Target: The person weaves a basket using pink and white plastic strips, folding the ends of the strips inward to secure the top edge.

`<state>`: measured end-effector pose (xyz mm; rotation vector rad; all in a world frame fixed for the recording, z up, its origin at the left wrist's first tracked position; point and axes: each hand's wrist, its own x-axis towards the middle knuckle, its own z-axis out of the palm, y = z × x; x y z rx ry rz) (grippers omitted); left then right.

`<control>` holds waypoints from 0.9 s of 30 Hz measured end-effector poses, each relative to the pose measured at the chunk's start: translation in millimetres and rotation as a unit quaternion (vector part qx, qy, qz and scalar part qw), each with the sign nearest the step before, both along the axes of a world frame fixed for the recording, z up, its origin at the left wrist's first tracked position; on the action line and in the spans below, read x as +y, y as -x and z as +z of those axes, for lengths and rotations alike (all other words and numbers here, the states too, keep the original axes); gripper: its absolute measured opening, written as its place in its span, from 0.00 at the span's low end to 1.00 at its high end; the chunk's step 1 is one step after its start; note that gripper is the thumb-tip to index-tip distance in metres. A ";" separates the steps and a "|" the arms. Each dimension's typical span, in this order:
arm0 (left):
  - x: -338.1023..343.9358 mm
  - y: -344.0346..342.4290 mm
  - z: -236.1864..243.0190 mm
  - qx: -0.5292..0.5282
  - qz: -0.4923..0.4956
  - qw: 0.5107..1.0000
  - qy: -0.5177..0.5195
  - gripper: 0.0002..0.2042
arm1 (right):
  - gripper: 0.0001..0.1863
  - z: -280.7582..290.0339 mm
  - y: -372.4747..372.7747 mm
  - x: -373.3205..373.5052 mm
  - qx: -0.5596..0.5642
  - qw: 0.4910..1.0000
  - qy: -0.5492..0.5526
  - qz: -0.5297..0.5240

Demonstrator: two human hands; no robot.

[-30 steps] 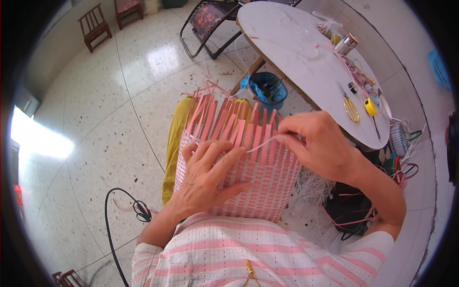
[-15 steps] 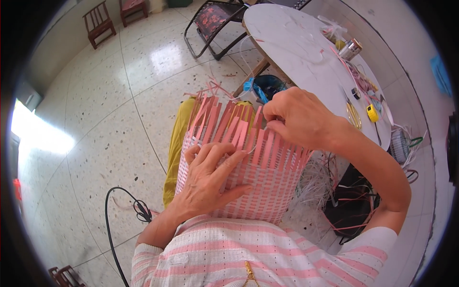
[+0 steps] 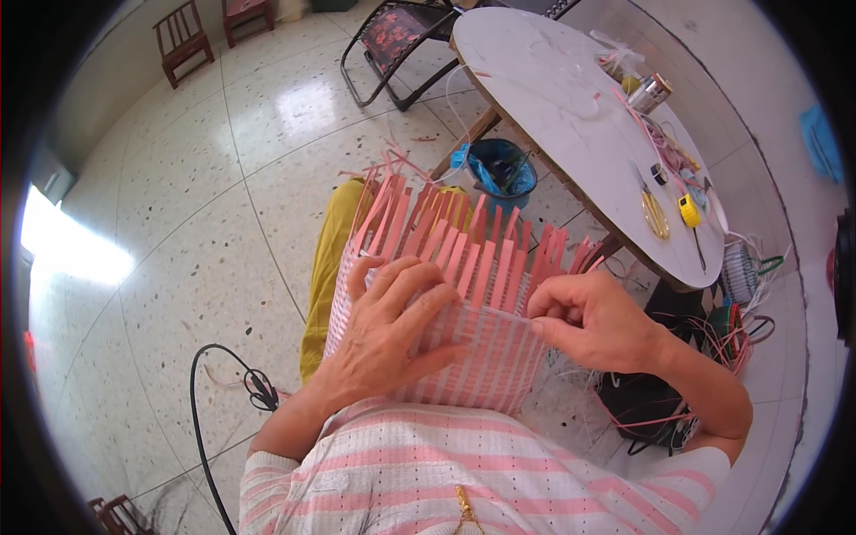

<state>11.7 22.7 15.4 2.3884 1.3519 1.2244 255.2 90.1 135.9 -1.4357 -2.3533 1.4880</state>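
Hands are seen at work in the head view on a pink-and-white woven basket (image 3: pixel 490 366), which is held at the centre, in front of a striped top (image 3: pixel 464 455) and over yellow trousers (image 3: pixel 328 276). By the left hand (image 3: pixel 388 325), the basket's wall is covered at 9 o'clock; its back is turned up, its fingers are bent and aimed toward 1 o'clock, and its thumb is stretched well apart from them. Whether anything is gripped beneath those fingertips cannot be told. At 3 o'clock the right hand (image 3: pixel 593 321) is curled, its thumb and forefinger clamped on a thin white strip (image 3: pixel 495 310) that is drawn along the rim between the hands. The right forearm is angled toward 10 o'clock, the elbow bent outward.

Above the strip, the rim is edged by upright pink strips (image 3: pixel 486 259) pointing about 12 o'clock. From 8 to 11 o'clock, room is given by a broad stretch of speckled floor (image 3: pixel 192 259), crossed at 8 by a black cable (image 3: pixel 261 390). At 1 o'clock the space is bounded by a bin (image 3: pixel 513 196) and the curved edge of a white table (image 3: pixel 535 89); at 4, by a black bag (image 3: pixel 637 401) near the right forearm.
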 end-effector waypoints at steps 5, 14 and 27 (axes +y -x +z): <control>-4.5 -4.3 -3.3 -0.008 -0.005 1.000 0.006 0.26 | 0.02 -2.9 -8.0 1.2 0.061 0.997 0.050 -0.025; -5.3 -16.0 13.5 0.025 -0.021 0.999 0.029 0.26 | 0.03 11.4 -5.1 2.8 0.045 0.998 0.003 0.033; -1.4 -23.6 14.9 -0.035 -0.022 0.998 0.050 0.27 | 0.07 2.3 32.2 39.1 -0.036 0.854 -0.458 0.243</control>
